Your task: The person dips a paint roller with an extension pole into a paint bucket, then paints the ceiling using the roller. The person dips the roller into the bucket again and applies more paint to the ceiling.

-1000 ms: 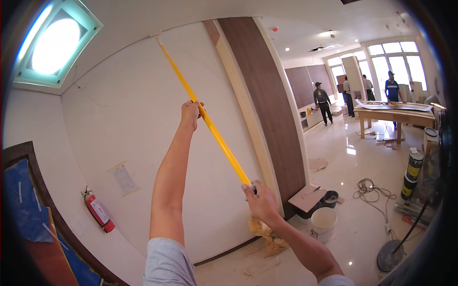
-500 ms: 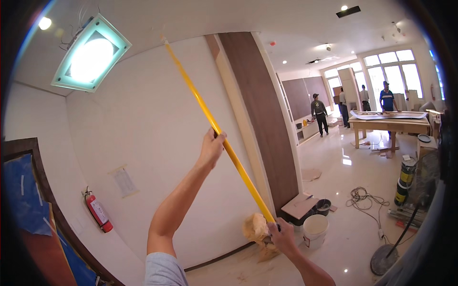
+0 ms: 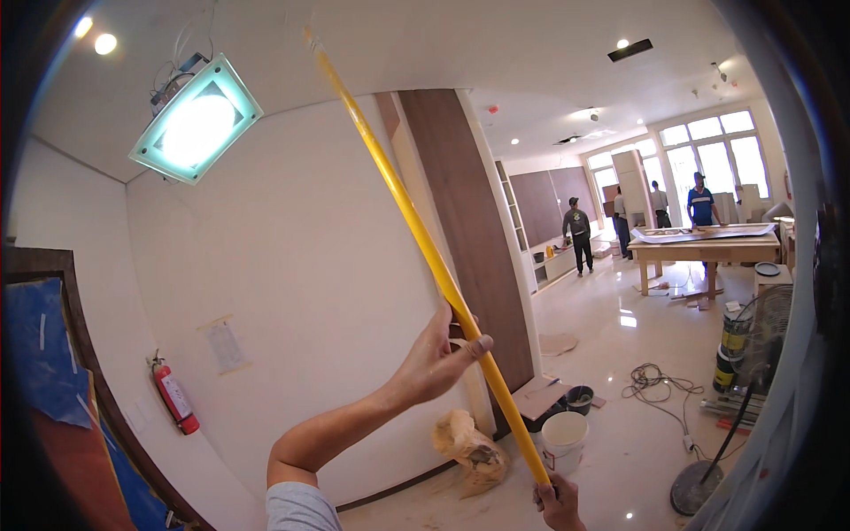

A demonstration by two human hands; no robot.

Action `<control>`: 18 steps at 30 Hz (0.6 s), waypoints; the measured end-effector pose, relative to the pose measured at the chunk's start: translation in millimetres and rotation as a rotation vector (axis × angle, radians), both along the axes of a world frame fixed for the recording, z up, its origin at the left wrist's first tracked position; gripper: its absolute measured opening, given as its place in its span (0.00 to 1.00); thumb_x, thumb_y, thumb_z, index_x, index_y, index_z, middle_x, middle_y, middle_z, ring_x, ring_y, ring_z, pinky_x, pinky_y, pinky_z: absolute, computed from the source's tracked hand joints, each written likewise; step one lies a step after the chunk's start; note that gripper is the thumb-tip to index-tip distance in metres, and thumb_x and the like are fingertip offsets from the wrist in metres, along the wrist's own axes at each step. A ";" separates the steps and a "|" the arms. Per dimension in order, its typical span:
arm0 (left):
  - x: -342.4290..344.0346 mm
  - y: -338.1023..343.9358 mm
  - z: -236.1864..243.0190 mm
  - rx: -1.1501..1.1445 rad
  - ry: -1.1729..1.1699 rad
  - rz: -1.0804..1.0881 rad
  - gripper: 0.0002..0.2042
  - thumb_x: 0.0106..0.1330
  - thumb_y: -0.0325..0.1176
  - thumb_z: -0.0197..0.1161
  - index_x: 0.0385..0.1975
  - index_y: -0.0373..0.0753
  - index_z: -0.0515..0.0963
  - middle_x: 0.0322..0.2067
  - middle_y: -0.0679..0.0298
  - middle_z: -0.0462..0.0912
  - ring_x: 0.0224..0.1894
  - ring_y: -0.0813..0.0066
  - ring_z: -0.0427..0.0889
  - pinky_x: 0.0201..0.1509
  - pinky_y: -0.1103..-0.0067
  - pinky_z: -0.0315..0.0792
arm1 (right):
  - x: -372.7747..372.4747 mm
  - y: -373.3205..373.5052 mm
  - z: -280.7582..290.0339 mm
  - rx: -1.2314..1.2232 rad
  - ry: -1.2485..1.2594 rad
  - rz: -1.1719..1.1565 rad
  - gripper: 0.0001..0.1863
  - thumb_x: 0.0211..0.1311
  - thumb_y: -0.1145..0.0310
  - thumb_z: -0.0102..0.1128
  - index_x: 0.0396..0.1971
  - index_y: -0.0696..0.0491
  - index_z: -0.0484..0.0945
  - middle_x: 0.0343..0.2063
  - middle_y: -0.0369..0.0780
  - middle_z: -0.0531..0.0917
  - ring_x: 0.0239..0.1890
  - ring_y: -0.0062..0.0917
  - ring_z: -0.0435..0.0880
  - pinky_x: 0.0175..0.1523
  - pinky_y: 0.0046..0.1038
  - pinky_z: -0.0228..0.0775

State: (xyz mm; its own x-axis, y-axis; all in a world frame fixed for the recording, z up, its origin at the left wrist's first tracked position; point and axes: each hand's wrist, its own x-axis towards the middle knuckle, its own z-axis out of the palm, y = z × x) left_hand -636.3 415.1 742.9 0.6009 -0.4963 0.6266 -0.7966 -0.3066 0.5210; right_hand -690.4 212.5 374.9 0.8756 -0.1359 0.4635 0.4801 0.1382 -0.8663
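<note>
A long yellow pole (image 3: 412, 208) slants up from my hands toward the white ceiling (image 3: 372, 44). Its upper end looks thin and pale against the ceiling, and I cannot make out what is fitted there. My left hand (image 3: 443, 354) is curled loosely round the pole's lower half, with the thumb lying across it. Close to the bottom edge, my right hand (image 3: 558, 504) grips the pole's lower end. Behind the pole stands a white wall (image 3: 266, 257) with a dark brown panel (image 3: 469, 212) at its right.
A lit square lamp (image 3: 197, 124) hangs by wires at upper left. Below are a fire extinguisher (image 3: 173, 396), a crumpled bag (image 3: 474, 447) and a white bucket (image 3: 564, 434). Cable (image 3: 660, 382) and a stand fan (image 3: 696, 487) occupy the right floor. Several people are near a wooden table (image 3: 708, 251).
Both hands have come lower and to the right in view, and the left hand's hold has loosened. The pole's upper end sits higher in the picture. My view has shifted slightly.
</note>
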 end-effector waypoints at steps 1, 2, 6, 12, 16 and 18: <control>-11.4 -4.8 -1.0 0.014 0.025 -0.047 0.30 0.73 0.52 0.65 0.59 0.34 0.63 0.48 0.55 0.70 0.52 0.65 0.78 0.49 0.71 0.79 | -11.1 -8.1 -3.4 -0.143 -0.069 -0.089 0.16 0.75 0.59 0.56 0.36 0.58 0.79 0.16 0.36 0.77 0.16 0.19 0.75 0.23 0.26 0.66; -22.7 -9.2 0.3 0.057 0.044 -0.041 0.33 0.71 0.54 0.66 0.60 0.34 0.61 0.49 0.54 0.70 0.52 0.64 0.78 0.46 0.72 0.80 | -21.0 -14.5 -7.3 -0.285 -0.134 -0.182 0.21 0.79 0.51 0.52 0.36 0.54 0.79 0.16 0.38 0.75 0.15 0.23 0.73 0.22 0.30 0.63; -56.3 -30.8 -6.8 0.138 0.003 -0.103 0.36 0.69 0.55 0.68 0.62 0.35 0.57 0.50 0.52 0.69 0.53 0.62 0.78 0.50 0.68 0.81 | -44.7 -34.0 -27.1 -0.233 -0.186 -0.180 0.21 0.79 0.50 0.52 0.35 0.53 0.79 0.16 0.33 0.75 0.15 0.16 0.71 0.21 0.24 0.63; -93.5 -54.9 -3.1 0.195 0.060 -0.172 0.53 0.67 0.55 0.70 0.74 0.28 0.40 0.57 0.49 0.66 0.61 0.58 0.75 0.61 0.65 0.78 | -85.4 -59.0 -22.3 -0.080 -0.058 -0.081 0.22 0.79 0.48 0.52 0.33 0.53 0.78 0.16 0.29 0.74 0.16 0.13 0.70 0.22 0.21 0.62; -102.3 -64.6 -7.8 0.193 0.080 -0.233 0.58 0.68 0.53 0.69 0.76 0.29 0.27 0.57 0.46 0.64 0.59 0.56 0.77 0.61 0.62 0.77 | -99.2 -73.7 -23.2 -0.130 -0.064 -0.097 0.24 0.78 0.46 0.52 0.34 0.54 0.78 0.16 0.29 0.73 0.16 0.12 0.69 0.21 0.20 0.61; -100.4 -64.2 -15.4 0.193 0.053 -0.229 0.59 0.68 0.54 0.69 0.76 0.30 0.27 0.59 0.45 0.64 0.59 0.56 0.77 0.60 0.62 0.77 | -101.1 -78.2 -24.6 -0.175 -0.084 -0.124 0.24 0.78 0.46 0.52 0.34 0.54 0.78 0.16 0.28 0.72 0.16 0.12 0.68 0.21 0.20 0.60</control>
